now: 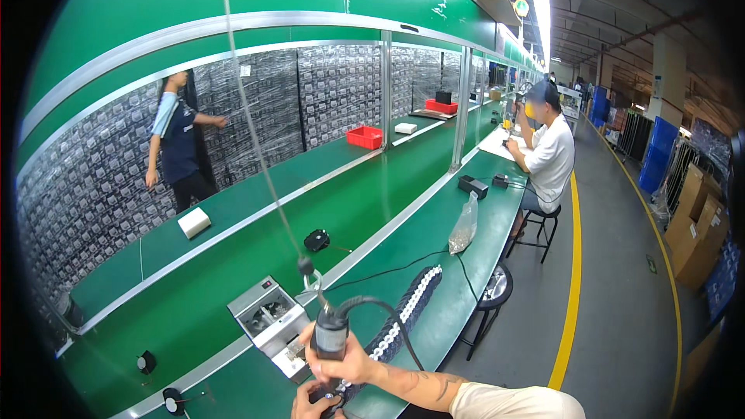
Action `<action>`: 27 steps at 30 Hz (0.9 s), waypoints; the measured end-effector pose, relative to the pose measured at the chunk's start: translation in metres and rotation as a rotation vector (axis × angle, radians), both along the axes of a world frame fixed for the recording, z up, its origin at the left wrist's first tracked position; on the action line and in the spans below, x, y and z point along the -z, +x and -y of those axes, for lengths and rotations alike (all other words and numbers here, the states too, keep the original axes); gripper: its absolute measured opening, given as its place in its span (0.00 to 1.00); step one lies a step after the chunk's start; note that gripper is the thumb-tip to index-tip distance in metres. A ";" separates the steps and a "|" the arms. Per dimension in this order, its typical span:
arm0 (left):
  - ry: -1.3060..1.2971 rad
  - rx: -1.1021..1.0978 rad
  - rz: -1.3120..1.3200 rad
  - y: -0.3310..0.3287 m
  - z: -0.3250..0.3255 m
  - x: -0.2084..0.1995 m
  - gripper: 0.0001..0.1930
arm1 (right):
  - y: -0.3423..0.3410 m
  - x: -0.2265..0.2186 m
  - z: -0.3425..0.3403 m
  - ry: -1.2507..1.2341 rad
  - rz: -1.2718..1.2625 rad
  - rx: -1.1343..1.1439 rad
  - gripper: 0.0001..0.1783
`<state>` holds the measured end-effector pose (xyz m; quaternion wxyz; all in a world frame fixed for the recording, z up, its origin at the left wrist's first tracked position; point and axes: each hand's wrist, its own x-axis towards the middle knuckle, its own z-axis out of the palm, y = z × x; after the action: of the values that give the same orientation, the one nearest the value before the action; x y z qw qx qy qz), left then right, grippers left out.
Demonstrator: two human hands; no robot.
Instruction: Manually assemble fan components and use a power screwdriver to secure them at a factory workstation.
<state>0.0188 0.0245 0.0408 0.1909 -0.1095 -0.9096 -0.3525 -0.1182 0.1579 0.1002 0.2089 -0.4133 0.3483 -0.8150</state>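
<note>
My right hand (341,361) is wrapped round a black electric screwdriver (331,334), held upright with its tip pointing down. A cable leaves its top, and it hangs from a cord overhead. Below it, at the lower edge of the head view, my left hand (309,403) grips a small black part (329,402), partly covered by fingers and cut off by the picture edge. The screwdriver's tip is at this part; whether they touch I cannot tell. Beside my right hand lies a long row of dark parts with white middles (411,302). A grey metal screw feeder (268,312) stands left of it.
Small black fans (317,240) sit on the green conveyor (225,264). Further along the bench lie a clear bag of small parts (464,225) and a black box (472,186). A co-worker (547,147) sits beyond; another person (177,140) walks behind the line. Red bins (365,137) stand opposite.
</note>
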 end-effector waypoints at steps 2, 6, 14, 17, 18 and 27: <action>0.021 0.017 0.028 -0.005 0.002 0.005 0.17 | -0.015 -0.015 -0.001 0.000 0.014 0.067 0.26; 0.010 0.018 -0.041 -0.013 0.032 0.004 0.22 | -0.035 -0.018 0.011 -0.045 0.015 0.332 0.30; -0.203 -0.123 0.396 -0.005 0.133 -0.042 0.28 | -0.040 -0.006 -0.016 -0.126 0.087 0.179 0.33; -0.292 -0.358 0.032 -0.033 0.182 -0.011 0.24 | -0.043 0.012 -0.019 -0.100 -0.104 0.229 0.34; -0.378 -0.469 -0.030 -0.037 0.200 -0.003 0.26 | -0.039 0.011 -0.033 -0.113 -0.005 -0.022 0.35; -0.336 -1.183 0.379 -0.040 0.335 0.016 0.39 | -0.041 -0.004 -0.034 -0.041 -0.022 0.065 0.32</action>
<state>-0.0212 -0.3103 0.0245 0.1694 0.4462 -0.8771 -0.0535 -0.1594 0.1915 0.1037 0.1699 -0.4151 0.3468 -0.8238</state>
